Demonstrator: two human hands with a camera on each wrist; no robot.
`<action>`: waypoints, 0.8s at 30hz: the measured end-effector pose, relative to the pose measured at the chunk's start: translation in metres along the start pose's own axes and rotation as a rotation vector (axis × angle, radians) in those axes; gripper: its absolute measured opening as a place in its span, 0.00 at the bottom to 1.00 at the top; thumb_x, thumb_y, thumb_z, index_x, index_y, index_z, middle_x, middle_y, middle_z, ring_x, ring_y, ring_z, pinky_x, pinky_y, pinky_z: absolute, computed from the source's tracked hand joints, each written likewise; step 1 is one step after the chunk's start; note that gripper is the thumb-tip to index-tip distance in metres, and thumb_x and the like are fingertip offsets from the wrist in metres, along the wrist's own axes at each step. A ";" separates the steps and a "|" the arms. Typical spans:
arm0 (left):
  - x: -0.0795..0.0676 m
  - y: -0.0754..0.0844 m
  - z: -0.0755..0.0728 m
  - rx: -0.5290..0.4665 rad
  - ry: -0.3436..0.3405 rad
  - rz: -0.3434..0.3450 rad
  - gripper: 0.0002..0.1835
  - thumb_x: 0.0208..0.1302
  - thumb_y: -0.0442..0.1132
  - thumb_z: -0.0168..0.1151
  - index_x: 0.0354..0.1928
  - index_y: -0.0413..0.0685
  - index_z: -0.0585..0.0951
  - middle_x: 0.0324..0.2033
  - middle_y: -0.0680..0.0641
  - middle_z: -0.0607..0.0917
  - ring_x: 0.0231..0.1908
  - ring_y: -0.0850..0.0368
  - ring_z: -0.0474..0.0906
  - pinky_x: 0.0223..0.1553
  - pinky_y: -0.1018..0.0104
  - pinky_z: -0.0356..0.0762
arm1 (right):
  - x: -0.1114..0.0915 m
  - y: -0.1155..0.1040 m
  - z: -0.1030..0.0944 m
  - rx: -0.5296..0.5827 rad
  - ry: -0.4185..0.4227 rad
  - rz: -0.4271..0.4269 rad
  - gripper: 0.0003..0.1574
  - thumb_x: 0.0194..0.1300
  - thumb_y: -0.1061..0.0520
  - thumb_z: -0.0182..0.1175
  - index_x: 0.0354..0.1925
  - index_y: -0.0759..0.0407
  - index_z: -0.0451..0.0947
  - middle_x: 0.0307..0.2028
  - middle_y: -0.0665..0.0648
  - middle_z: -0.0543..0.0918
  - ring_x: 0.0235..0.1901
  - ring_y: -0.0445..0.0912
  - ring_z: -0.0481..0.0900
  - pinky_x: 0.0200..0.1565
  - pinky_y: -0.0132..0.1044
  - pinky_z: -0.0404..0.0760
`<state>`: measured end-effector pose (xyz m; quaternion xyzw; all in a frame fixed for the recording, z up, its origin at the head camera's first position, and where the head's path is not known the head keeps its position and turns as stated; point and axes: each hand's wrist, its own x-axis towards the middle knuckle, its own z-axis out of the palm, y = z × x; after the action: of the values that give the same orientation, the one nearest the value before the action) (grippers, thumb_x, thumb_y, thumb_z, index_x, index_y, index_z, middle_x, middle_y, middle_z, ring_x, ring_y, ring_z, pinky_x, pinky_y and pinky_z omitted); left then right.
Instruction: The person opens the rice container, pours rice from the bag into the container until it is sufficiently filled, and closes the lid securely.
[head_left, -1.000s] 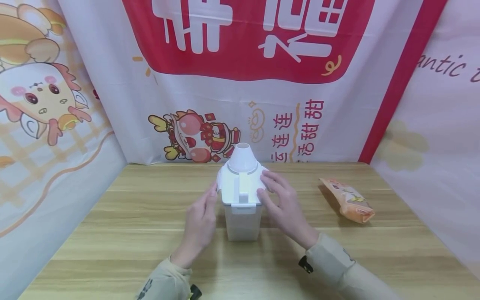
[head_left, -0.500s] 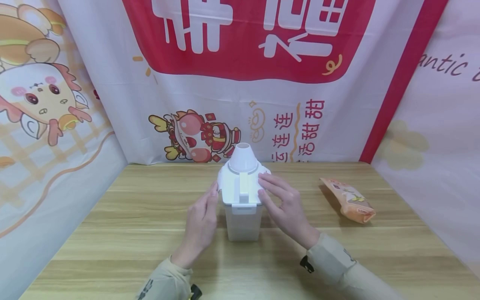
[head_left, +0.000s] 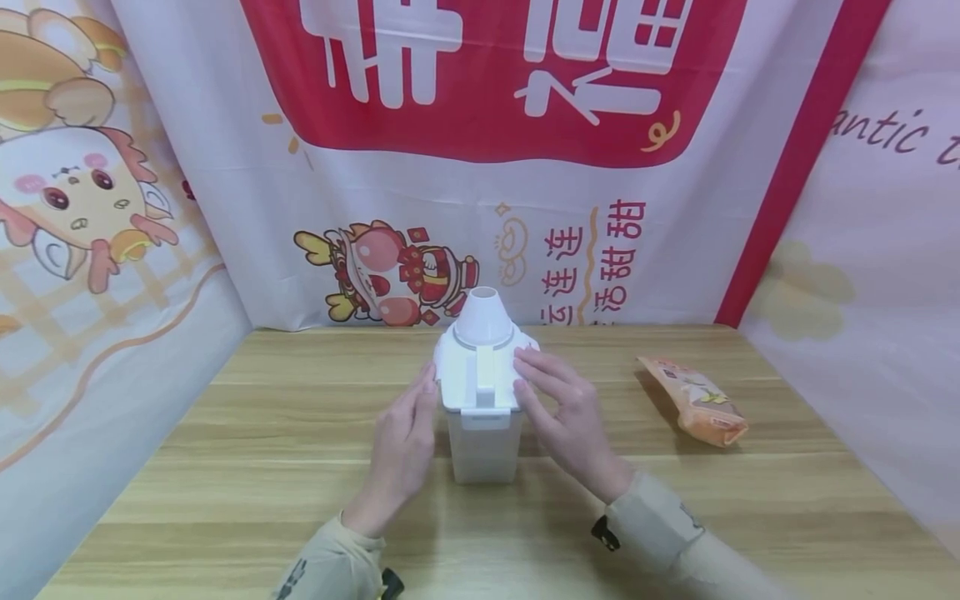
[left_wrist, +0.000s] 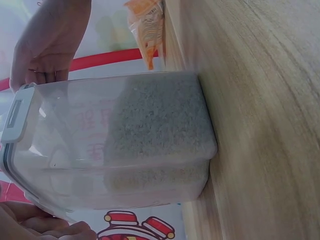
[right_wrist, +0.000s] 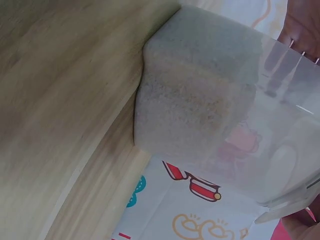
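Observation:
A tall translucent storage container (head_left: 483,454) stands upright on the table, with pale rice-like grains (left_wrist: 155,117) filling its lower part. Its white lid (head_left: 459,367) has a front clip and a cone-shaped white cup (head_left: 483,321) on top. My left hand (head_left: 401,442) grips the lid's left edge, with curled fingers beside a side latch (left_wrist: 62,215) that sticks out in the left wrist view. On the other side, my right hand (head_left: 573,425) holds the right edge, its thumb and fingertips on the lid. Another side latch (right_wrist: 285,205) sticks out there in the right wrist view.
An orange-and-white snack-style packet (head_left: 697,400) lies on the wooden table (head_left: 262,467) to the right. Printed cloth (head_left: 420,183) hangs behind the table's back edge and along both sides.
My right fingers have slid slightly toward me along the lid's right edge. The left hand, the container and the packet stay in place.

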<state>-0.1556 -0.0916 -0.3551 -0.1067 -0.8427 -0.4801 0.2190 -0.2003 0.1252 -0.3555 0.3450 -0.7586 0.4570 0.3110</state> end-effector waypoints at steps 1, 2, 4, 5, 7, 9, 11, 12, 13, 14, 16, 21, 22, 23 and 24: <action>0.000 0.000 0.000 -0.001 0.000 -0.002 0.29 0.80 0.51 0.36 0.70 0.36 0.66 0.68 0.49 0.66 0.68 0.56 0.61 0.67 0.58 0.60 | 0.000 -0.001 0.001 -0.004 0.006 -0.001 0.18 0.68 0.60 0.61 0.53 0.66 0.80 0.58 0.59 0.79 0.61 0.53 0.73 0.63 0.44 0.70; 0.000 0.000 0.000 -0.003 0.000 -0.002 0.29 0.80 0.51 0.36 0.70 0.36 0.66 0.68 0.49 0.65 0.68 0.57 0.60 0.67 0.58 0.60 | 0.000 -0.001 0.001 -0.006 0.009 0.002 0.17 0.68 0.61 0.61 0.53 0.67 0.81 0.58 0.59 0.79 0.61 0.53 0.73 0.63 0.44 0.70; 0.000 -0.001 0.001 -0.005 -0.001 -0.002 0.29 0.80 0.51 0.35 0.70 0.36 0.65 0.68 0.49 0.65 0.68 0.57 0.61 0.67 0.59 0.60 | 0.000 -0.002 0.002 -0.009 0.014 0.007 0.17 0.68 0.61 0.61 0.53 0.67 0.81 0.58 0.59 0.79 0.61 0.53 0.73 0.63 0.44 0.70; 0.000 -0.001 0.001 -0.006 -0.001 -0.003 0.29 0.80 0.51 0.35 0.70 0.37 0.66 0.68 0.49 0.65 0.68 0.57 0.61 0.67 0.59 0.60 | 0.000 -0.003 0.002 -0.011 0.015 0.013 0.17 0.68 0.61 0.61 0.53 0.66 0.81 0.58 0.59 0.79 0.61 0.53 0.74 0.63 0.45 0.70; 0.000 -0.002 0.001 -0.006 -0.001 -0.005 0.29 0.80 0.51 0.35 0.70 0.37 0.66 0.68 0.49 0.65 0.68 0.57 0.61 0.67 0.59 0.61 | -0.001 -0.002 0.003 -0.013 0.015 0.025 0.17 0.69 0.61 0.61 0.54 0.66 0.80 0.58 0.58 0.79 0.61 0.52 0.74 0.63 0.45 0.70; 0.000 -0.002 0.002 -0.007 0.001 -0.005 0.29 0.80 0.51 0.36 0.70 0.37 0.66 0.68 0.49 0.66 0.68 0.56 0.61 0.67 0.58 0.61 | -0.002 -0.003 0.003 -0.018 0.017 0.031 0.17 0.70 0.60 0.60 0.55 0.65 0.80 0.59 0.58 0.79 0.61 0.51 0.74 0.63 0.45 0.71; 0.001 -0.002 0.002 -0.008 0.002 -0.007 0.29 0.80 0.51 0.36 0.70 0.37 0.66 0.68 0.49 0.66 0.68 0.56 0.61 0.67 0.58 0.61 | -0.003 -0.003 0.004 -0.023 0.022 0.029 0.18 0.70 0.60 0.60 0.55 0.65 0.80 0.59 0.58 0.79 0.61 0.51 0.74 0.63 0.44 0.71; 0.001 -0.002 0.002 -0.007 0.001 -0.008 0.29 0.80 0.51 0.35 0.70 0.37 0.66 0.68 0.49 0.66 0.68 0.57 0.61 0.67 0.59 0.61 | -0.004 -0.002 0.004 -0.027 0.026 0.024 0.18 0.70 0.60 0.59 0.55 0.65 0.80 0.59 0.58 0.79 0.61 0.51 0.74 0.63 0.44 0.71; 0.001 -0.002 0.003 -0.009 0.001 -0.010 0.29 0.80 0.51 0.35 0.70 0.37 0.66 0.68 0.49 0.66 0.68 0.57 0.61 0.67 0.59 0.61 | -0.004 -0.002 0.004 -0.031 0.031 0.017 0.18 0.70 0.60 0.60 0.55 0.65 0.80 0.59 0.58 0.79 0.60 0.51 0.74 0.63 0.44 0.71; 0.001 -0.003 0.003 -0.010 -0.001 -0.010 0.29 0.80 0.52 0.35 0.70 0.37 0.66 0.68 0.49 0.66 0.67 0.57 0.61 0.67 0.60 0.61 | -0.005 -0.002 0.005 -0.037 0.037 0.009 0.17 0.70 0.60 0.60 0.55 0.66 0.80 0.58 0.58 0.79 0.60 0.52 0.74 0.63 0.44 0.71; 0.001 -0.003 0.004 -0.011 -0.002 -0.011 0.30 0.80 0.52 0.35 0.70 0.37 0.66 0.68 0.50 0.66 0.67 0.57 0.62 0.66 0.60 0.62 | -0.006 -0.001 0.005 -0.039 0.046 -0.003 0.17 0.69 0.60 0.60 0.54 0.66 0.80 0.58 0.58 0.79 0.60 0.52 0.74 0.63 0.44 0.71; 0.002 -0.004 0.007 -0.019 0.000 -0.015 0.30 0.80 0.53 0.35 0.70 0.37 0.65 0.68 0.50 0.65 0.67 0.58 0.61 0.66 0.61 0.62 | -0.006 0.000 0.004 -0.035 0.048 -0.016 0.17 0.68 0.60 0.61 0.53 0.66 0.81 0.58 0.58 0.80 0.59 0.52 0.75 0.62 0.44 0.71; 0.002 -0.003 0.007 -0.021 0.000 -0.020 0.30 0.80 0.53 0.35 0.70 0.37 0.65 0.68 0.50 0.65 0.68 0.58 0.60 0.66 0.61 0.62 | -0.005 0.000 0.004 -0.034 0.046 -0.017 0.17 0.68 0.60 0.61 0.53 0.66 0.81 0.57 0.58 0.80 0.59 0.52 0.75 0.62 0.44 0.72; 0.001 -0.003 0.008 -0.020 0.000 -0.024 0.31 0.80 0.53 0.35 0.70 0.37 0.65 0.68 0.50 0.64 0.68 0.59 0.60 0.66 0.61 0.62 | -0.005 0.000 0.004 -0.033 0.045 -0.018 0.17 0.68 0.60 0.61 0.53 0.66 0.81 0.57 0.58 0.80 0.59 0.52 0.75 0.62 0.44 0.72; 0.001 -0.002 0.008 -0.017 0.001 -0.028 0.31 0.80 0.54 0.34 0.71 0.38 0.64 0.68 0.51 0.64 0.68 0.59 0.60 0.66 0.62 0.61 | -0.005 0.000 0.004 -0.033 0.044 -0.018 0.17 0.68 0.60 0.61 0.53 0.66 0.81 0.57 0.58 0.80 0.59 0.52 0.75 0.62 0.44 0.72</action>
<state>-0.1597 -0.0857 -0.3602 -0.0964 -0.8398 -0.4905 0.2117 -0.1979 0.1228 -0.3609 0.3367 -0.7558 0.4490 0.3374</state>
